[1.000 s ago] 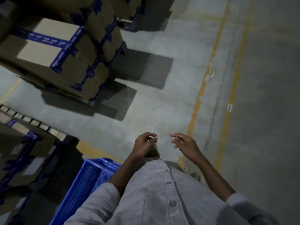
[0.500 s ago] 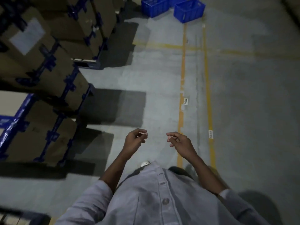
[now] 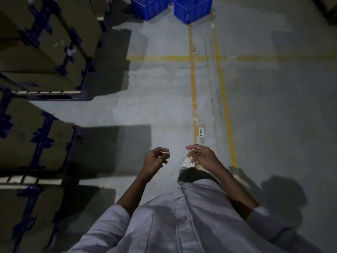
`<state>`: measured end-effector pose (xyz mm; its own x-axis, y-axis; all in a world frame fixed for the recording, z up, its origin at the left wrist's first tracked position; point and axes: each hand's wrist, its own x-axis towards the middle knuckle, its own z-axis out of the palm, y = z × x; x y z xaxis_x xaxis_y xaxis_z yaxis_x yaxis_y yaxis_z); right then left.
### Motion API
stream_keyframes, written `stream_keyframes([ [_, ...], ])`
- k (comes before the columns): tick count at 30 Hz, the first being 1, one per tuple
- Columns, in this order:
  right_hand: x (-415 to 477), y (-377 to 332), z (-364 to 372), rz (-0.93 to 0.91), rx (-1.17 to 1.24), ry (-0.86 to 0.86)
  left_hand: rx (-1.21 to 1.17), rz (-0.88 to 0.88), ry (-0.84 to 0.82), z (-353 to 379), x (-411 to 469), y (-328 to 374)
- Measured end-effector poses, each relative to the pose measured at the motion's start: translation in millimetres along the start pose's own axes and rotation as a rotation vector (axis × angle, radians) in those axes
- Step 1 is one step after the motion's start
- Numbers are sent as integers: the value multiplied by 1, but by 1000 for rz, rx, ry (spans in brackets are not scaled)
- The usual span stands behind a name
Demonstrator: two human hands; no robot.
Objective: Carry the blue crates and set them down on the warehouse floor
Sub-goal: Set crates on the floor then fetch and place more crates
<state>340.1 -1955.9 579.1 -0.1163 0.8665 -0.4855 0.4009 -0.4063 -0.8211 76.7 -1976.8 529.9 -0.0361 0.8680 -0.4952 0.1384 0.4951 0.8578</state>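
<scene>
Two blue crates stand on the grey floor far ahead at the top of the view: one blue crate (image 3: 149, 6) on the left, a second blue crate (image 3: 192, 8) just right of it. My left hand (image 3: 155, 161) and my right hand (image 3: 202, 156) hang in front of my waist, a little apart, fingers loosely curled and holding nothing. Both hands are far from the crates.
Stacks of strapped cardboard boxes (image 3: 45, 42) on pallets line the left side, with another stack of boxes (image 3: 36, 136) nearer me. Yellow floor lines (image 3: 193, 84) run ahead toward the crates, with a small P05 label (image 3: 201, 132). Open grey floor lies to the right.
The view has turned and advanced along the aisle; the blue crate at my lower left is gone from sight and the two far crates have come closer. My hands stay empty.
</scene>
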Motion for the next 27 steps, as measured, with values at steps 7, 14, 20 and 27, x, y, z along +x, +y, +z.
stream_keyframes([
  [7, 160, -96, -103, -26, -65, 95, -45, 83, 57, 23, 149, 129],
  [14, 310, -155, -127, -33, 11, 47, -6, 25, 109, -7, 300, 161],
  [20, 459, -203, -140, 59, -73, -10, 18, -125, 125, -67, 462, 225],
  [27, 598, -295, -175, 86, -123, 4, 133, 11, 60, -132, 653, 393],
])
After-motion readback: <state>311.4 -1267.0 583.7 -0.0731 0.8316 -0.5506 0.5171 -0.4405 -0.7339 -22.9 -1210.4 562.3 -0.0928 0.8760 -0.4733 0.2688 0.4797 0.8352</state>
